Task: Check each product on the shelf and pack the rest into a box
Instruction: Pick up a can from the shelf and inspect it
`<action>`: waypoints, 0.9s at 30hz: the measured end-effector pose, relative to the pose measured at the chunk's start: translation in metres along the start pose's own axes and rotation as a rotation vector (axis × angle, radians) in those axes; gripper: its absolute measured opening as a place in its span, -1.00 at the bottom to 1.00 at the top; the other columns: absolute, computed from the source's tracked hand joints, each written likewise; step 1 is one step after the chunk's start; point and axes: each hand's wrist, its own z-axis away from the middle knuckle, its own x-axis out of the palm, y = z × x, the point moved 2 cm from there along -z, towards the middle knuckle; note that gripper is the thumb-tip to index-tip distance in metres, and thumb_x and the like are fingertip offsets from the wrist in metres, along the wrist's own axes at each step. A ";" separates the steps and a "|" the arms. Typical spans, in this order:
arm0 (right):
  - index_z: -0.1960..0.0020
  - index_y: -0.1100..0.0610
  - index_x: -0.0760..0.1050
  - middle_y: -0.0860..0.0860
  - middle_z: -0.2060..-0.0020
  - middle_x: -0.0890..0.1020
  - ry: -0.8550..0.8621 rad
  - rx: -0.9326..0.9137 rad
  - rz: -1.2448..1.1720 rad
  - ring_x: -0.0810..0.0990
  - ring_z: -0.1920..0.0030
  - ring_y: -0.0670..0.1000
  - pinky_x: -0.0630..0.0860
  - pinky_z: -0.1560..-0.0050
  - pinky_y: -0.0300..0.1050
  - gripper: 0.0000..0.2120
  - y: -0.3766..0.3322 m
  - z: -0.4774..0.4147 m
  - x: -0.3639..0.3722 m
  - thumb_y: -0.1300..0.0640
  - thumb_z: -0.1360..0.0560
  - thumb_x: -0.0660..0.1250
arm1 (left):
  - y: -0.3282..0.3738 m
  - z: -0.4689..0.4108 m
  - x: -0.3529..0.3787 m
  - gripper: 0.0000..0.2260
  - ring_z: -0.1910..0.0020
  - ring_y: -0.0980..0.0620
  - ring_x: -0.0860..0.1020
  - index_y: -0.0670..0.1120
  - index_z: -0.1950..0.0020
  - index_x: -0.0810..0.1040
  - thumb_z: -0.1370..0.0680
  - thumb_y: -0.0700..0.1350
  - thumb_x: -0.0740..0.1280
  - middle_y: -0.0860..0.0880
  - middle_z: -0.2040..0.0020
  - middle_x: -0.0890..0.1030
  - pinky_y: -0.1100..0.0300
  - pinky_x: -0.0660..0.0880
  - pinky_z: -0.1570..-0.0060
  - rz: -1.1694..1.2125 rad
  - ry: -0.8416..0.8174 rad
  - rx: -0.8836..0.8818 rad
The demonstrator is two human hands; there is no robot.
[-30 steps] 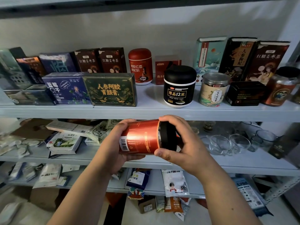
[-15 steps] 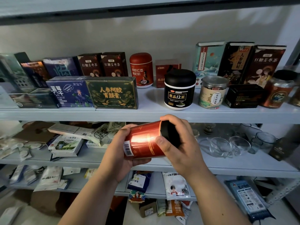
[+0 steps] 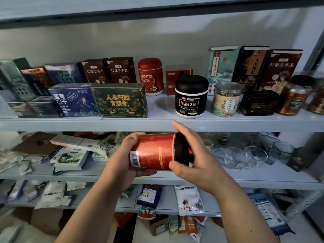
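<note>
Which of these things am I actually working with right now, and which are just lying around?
In the job: red jar, held sideways by left hand and right hand; black jar, green box, clear jar on the top shelf.
Lying about, likely: glass cups; loose sachets lower down.

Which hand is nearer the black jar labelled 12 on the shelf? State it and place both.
Right. The right hand, gripping the red can by its black lid, is directly below the black jar; the left hand holds the can's base, further left.
</note>
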 end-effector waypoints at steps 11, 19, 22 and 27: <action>-0.34 -0.40 0.40 -0.30 -0.16 0.56 0.199 0.086 -0.169 0.58 -0.09 -0.41 0.55 0.05 -0.42 -0.35 0.005 -0.001 -0.004 -0.52 -0.28 0.30 | -0.002 -0.001 0.006 -0.66 -0.02 -0.26 0.68 0.05 -0.21 0.56 -0.47 0.09 0.28 -0.17 -0.18 0.65 -0.18 0.65 0.17 -0.013 -0.020 0.109; -0.53 -0.37 0.27 -0.14 -0.42 0.43 0.127 -0.084 -0.163 0.44 -0.46 -0.04 0.51 -0.39 0.11 -0.28 0.010 0.000 0.000 -0.14 -0.42 0.42 | -0.006 0.001 0.014 -0.62 0.08 -0.24 0.70 -0.10 -0.26 0.56 -0.67 0.12 0.12 -0.24 -0.05 0.71 -0.05 0.66 0.24 0.106 -0.007 -0.034; -0.51 -0.28 0.35 -0.16 -0.33 0.55 0.194 -0.078 -0.225 0.52 -0.39 -0.10 0.57 -0.31 -0.06 -0.32 0.014 -0.002 0.002 -0.18 -0.42 0.45 | -0.005 0.001 0.016 -0.64 0.06 -0.23 0.70 -0.09 -0.28 0.52 -0.67 0.11 0.13 -0.22 -0.10 0.70 -0.07 0.65 0.25 0.089 0.001 0.044; -0.38 -0.33 0.46 -0.20 -0.28 0.61 0.274 -0.040 -0.294 0.58 -0.33 -0.13 0.58 -0.19 -0.21 -0.38 0.013 -0.007 0.005 -0.40 -0.37 0.47 | -0.006 0.000 0.015 -0.58 0.10 -0.20 0.69 -0.06 -0.29 0.49 -0.56 0.17 0.19 -0.18 -0.07 0.70 0.02 0.61 0.35 0.099 0.034 0.120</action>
